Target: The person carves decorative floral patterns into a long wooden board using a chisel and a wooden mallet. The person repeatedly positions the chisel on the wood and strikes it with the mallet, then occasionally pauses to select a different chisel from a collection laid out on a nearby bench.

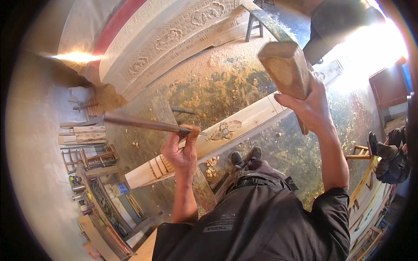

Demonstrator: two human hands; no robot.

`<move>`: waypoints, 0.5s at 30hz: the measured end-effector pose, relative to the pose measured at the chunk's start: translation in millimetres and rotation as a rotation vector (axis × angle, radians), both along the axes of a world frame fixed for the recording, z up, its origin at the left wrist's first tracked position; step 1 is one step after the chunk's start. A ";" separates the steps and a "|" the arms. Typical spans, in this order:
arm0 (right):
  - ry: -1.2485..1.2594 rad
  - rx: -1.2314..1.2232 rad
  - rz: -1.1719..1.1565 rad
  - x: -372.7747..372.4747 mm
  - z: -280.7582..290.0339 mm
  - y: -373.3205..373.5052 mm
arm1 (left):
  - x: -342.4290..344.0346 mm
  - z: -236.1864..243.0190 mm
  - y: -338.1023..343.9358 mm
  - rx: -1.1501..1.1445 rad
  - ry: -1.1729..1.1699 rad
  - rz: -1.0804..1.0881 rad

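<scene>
Has a pale beam [256,111] slantwise in front, with a carved flower [224,130] on top. Clasps a long chisel [148,123] in the left hand [180,153], with its tip beside the flower, perhaps touching wood. Grips a wooden mallet [284,69] in the right hand [310,106], above the beam. Stands near wood chips [212,166].

My black shirt [265,222] near the cream beam [257,112], flower pattern [224,130] on it, my brown mallet [285,71] above it, red band [112,34] beyond it
</scene>
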State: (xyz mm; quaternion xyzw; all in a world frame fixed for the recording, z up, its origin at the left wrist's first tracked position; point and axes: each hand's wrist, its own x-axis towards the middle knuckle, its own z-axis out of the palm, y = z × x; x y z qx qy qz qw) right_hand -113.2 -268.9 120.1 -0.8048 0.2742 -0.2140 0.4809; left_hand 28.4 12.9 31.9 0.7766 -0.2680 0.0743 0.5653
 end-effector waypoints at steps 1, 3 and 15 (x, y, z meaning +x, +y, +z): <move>0.026 0.031 -0.025 -3.3 -11.8 -1.4 | 0.9 -0.4 5.3 0.022 0.021 -0.009; 0.099 0.101 -0.066 -8.2 -21.0 -0.6 | 1.2 -5.4 4.9 -0.008 0.075 -0.044; -0.071 0.304 -0.349 -78.2 -79.1 1.7 | 1.8 -0.5 -2.7 0.184 0.031 -0.103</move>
